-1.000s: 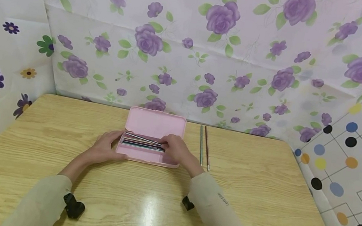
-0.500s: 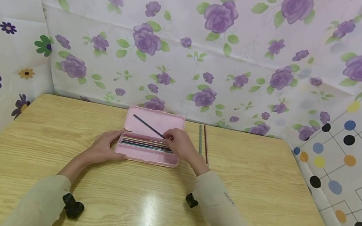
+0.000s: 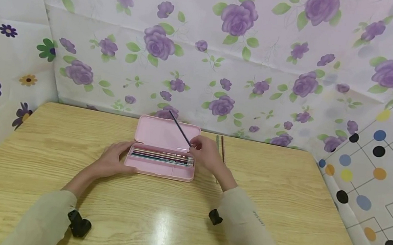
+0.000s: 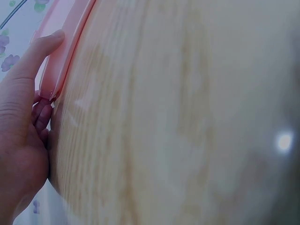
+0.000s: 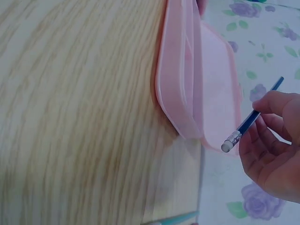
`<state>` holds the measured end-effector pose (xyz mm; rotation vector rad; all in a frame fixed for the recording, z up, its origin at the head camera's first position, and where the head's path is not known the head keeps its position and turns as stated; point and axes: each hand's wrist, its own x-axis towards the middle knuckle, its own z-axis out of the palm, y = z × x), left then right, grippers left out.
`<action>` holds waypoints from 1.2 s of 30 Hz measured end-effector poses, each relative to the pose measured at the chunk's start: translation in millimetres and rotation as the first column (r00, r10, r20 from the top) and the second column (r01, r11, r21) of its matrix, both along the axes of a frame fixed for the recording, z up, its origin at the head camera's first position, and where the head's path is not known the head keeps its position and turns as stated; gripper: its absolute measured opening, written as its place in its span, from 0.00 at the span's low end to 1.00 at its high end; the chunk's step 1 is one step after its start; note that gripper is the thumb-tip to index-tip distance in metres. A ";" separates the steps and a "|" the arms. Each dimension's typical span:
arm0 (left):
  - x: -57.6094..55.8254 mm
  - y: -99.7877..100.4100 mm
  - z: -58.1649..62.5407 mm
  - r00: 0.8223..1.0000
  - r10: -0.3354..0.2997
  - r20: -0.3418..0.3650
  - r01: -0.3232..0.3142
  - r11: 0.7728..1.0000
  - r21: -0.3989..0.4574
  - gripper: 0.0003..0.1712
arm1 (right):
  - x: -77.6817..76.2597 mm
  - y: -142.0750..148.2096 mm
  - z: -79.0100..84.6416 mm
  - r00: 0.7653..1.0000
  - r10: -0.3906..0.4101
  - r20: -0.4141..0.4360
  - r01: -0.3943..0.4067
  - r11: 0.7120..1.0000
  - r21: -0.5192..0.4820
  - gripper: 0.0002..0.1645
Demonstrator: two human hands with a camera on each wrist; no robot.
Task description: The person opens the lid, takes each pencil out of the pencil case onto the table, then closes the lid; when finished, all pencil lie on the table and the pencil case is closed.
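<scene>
A pink pencil case (image 3: 151,167) lies open at the back of the table, its lid (image 3: 160,131) raised behind it. Several pencils (image 3: 158,156) lie side by side in its rear compartment. My left hand (image 3: 111,162) holds the case's left end; in the left wrist view the thumb (image 4: 49,44) presses on its wall and the other fingers curl behind the end. Above the case's right side, my right hand (image 3: 207,154) pinches a dark blue pencil (image 5: 247,123) near its white eraser end. The pencil slants up to the left, in front of the lid.
To the right of the case, a green pencil (image 3: 218,140) and a dark red pencil (image 3: 223,147) lie on the wooden table (image 3: 264,195), partly hidden by my right hand and wrist. A flowered sheet (image 3: 194,74) hangs right behind the table's back edge.
My right hand has lifted the dark blue pencil out of the pencil case and moved it up and to the right. The left hand has stayed on the case.
</scene>
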<state>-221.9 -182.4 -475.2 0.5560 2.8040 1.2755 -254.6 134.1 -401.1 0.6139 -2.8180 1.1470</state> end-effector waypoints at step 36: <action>0.4 1.0 -0.3 1.000 0.011 0.013 -0.011 1.000 -0.014 0.55 | 4.6 105.1 -26.0 0.879 -0.436 0.194 0.444 0.896 0.004 0.15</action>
